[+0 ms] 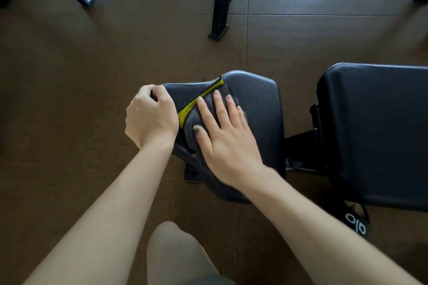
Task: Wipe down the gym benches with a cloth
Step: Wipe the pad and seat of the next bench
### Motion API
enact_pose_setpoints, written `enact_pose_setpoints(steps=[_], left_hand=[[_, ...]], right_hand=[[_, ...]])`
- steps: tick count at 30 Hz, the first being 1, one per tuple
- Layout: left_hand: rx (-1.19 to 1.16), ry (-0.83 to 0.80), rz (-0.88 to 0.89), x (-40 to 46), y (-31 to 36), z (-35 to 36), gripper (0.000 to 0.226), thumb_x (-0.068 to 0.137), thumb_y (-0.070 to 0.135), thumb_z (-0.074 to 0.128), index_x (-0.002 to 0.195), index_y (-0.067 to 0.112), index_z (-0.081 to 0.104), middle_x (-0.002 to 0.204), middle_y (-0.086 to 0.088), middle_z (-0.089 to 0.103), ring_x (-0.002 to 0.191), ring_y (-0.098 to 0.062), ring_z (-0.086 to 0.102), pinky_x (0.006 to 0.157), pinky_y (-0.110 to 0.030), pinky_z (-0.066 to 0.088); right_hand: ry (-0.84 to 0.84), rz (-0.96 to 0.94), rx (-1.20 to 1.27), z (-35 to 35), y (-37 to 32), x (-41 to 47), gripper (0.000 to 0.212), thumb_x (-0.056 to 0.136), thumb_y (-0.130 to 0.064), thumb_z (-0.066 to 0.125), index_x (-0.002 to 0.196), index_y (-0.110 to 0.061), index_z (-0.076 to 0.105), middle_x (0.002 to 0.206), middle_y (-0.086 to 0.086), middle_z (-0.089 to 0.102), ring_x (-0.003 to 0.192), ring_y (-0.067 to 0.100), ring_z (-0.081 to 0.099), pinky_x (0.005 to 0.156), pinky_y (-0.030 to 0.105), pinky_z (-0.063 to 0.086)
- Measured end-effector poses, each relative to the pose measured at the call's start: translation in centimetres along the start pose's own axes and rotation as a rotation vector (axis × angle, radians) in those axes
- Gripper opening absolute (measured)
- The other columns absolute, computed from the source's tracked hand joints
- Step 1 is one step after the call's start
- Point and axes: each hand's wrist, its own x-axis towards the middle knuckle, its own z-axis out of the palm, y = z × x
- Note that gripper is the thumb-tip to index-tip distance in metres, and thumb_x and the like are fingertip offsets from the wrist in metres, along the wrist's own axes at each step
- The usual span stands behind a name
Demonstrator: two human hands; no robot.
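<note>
Hands (185, 127) on bench (259, 99) over brown floor (69, 76).

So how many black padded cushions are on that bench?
2: the small black vinyl seat pad under both hands, and the larger black pad on its right, partly cut off by the frame.

Both forearms are bare from the bottom edge of the view up to the wrists, with no sleeves, watch or rings on the left hand (150, 118) or the right hand (228, 139). The right thumb (200, 131) carries a dark smudge near its tip. A bare knee (173, 250) shows low in the middle, with a dark hem of shorts (208, 281) just below it.
</note>
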Motion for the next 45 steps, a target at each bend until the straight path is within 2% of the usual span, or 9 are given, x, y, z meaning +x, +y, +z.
enact_pose_setpoints(steps=[7, 13, 17, 19, 22, 27, 33, 40, 45], left_hand=[[-0.010, 0.014, -0.016, 0.1, 0.1, 0.1, 0.039, 0.100, 0.038, 0.036, 0.114, 0.029, 0.071, 0.115, 0.001, 0.071, 0.108, -0.026, 0.061, 0.082, -0.036, 0.041], [-0.039, 0.013, -0.012, 0.1, -0.1, 0.0, 0.038, 0.101, 0.038, 0.036, 0.113, 0.030, 0.071, 0.108, 0.006, 0.069, 0.102, -0.022, 0.061, 0.081, -0.036, 0.042], [-0.056, 0.002, -0.002, 0.1, -0.2, -0.1, 0.038, 0.101, 0.037, 0.035, 0.110, 0.030, 0.071, 0.105, 0.008, 0.069, 0.100, -0.020, 0.060, 0.083, -0.036, 0.044], [-0.055, 0.012, -0.007, 0.1, -0.1, -0.1, 0.039, 0.100, 0.037, 0.035, 0.110, 0.029, 0.072, 0.108, 0.005, 0.071, 0.103, -0.023, 0.062, 0.085, -0.038, 0.046], [-0.044, 0.022, -0.019, 0.0, 0.1, -0.1, 0.039, 0.099, 0.038, 0.035, 0.110, 0.029, 0.072, 0.109, 0.004, 0.072, 0.105, -0.025, 0.062, 0.084, -0.038, 0.044], [-0.013, 0.031, -0.029, -0.2, 0.3, 0.1, 0.039, 0.101, 0.038, 0.035, 0.111, 0.028, 0.071, 0.110, 0.002, 0.071, 0.105, -0.026, 0.062, 0.081, -0.036, 0.040], [0.004, 0.032, -0.023, -0.1, 0.1, 0.2, 0.041, 0.101, 0.039, 0.033, 0.113, 0.028, 0.070, 0.114, 0.000, 0.072, 0.108, -0.028, 0.063, 0.085, -0.040, 0.045], [0.004, 0.032, -0.014, -0.1, 0.1, 0.1, 0.042, 0.101, 0.039, 0.033, 0.114, 0.027, 0.071, 0.113, 0.000, 0.072, 0.105, -0.027, 0.063, 0.081, -0.037, 0.043], [0.015, 0.026, -0.020, -0.1, 0.2, 0.3, 0.043, 0.099, 0.040, 0.031, 0.113, 0.029, 0.070, 0.113, 0.001, 0.072, 0.105, -0.029, 0.064, 0.088, -0.042, 0.052]], right_hand=[[-0.030, 0.149, 0.021, -1.4, 0.9, 8.6, 0.058, 0.110, -0.045, 0.018, 0.164, -0.025, 0.013, 0.173, 0.004, 0.005, 0.158, 0.028, -0.006, 0.127, 0.045, -0.006], [0.041, -0.095, -0.031, -1.2, -0.3, 7.7, 0.053, 0.110, -0.045, 0.022, 0.162, -0.032, 0.024, 0.168, -0.002, 0.028, 0.157, 0.026, 0.013, 0.127, 0.041, 0.003], [0.016, 0.113, -0.082, -2.1, 4.5, 11.8, 0.071, 0.098, -0.046, -0.001, 0.149, -0.024, 0.044, 0.152, 0.004, 0.049, 0.142, 0.032, 0.037, 0.117, 0.045, 0.026], [0.050, 0.271, -0.027, -2.2, 7.3, 11.8, 0.063, 0.103, -0.046, 0.005, 0.151, -0.025, 0.041, 0.149, 0.007, 0.050, 0.137, 0.032, 0.042, 0.115, 0.044, 0.029], [0.119, 0.432, 0.022, -1.8, 9.1, 9.7, 0.051, 0.110, -0.043, 0.019, 0.155, -0.026, 0.036, 0.153, 0.008, 0.043, 0.138, 0.031, 0.037, 0.115, 0.042, 0.026], [0.070, 0.649, 0.162, -1.0, 7.3, 4.0, 0.063, 0.109, -0.048, 0.021, 0.164, -0.022, 0.007, 0.168, 0.022, 0.009, 0.149, 0.041, 0.022, 0.122, 0.050, 0.019], [-0.038, 0.627, 0.047, -0.2, 2.9, -4.7, 0.065, 0.108, -0.047, 0.011, 0.164, -0.018, -0.005, 0.167, 0.027, -0.004, 0.153, 0.043, 0.008, 0.124, 0.051, 0.012], [0.050, 0.648, 0.155, -1.6, 8.4, 7.1, 0.066, 0.109, -0.048, 0.021, 0.165, -0.017, 0.006, 0.166, 0.026, 0.010, 0.148, 0.043, 0.023, 0.120, 0.051, 0.020], [0.073, 0.606, 0.136, -0.4, 5.7, -1.2, 0.066, 0.108, -0.048, 0.022, 0.164, -0.017, 0.007, 0.164, 0.026, 0.014, 0.144, 0.043, 0.028, 0.117, 0.051, 0.027]])
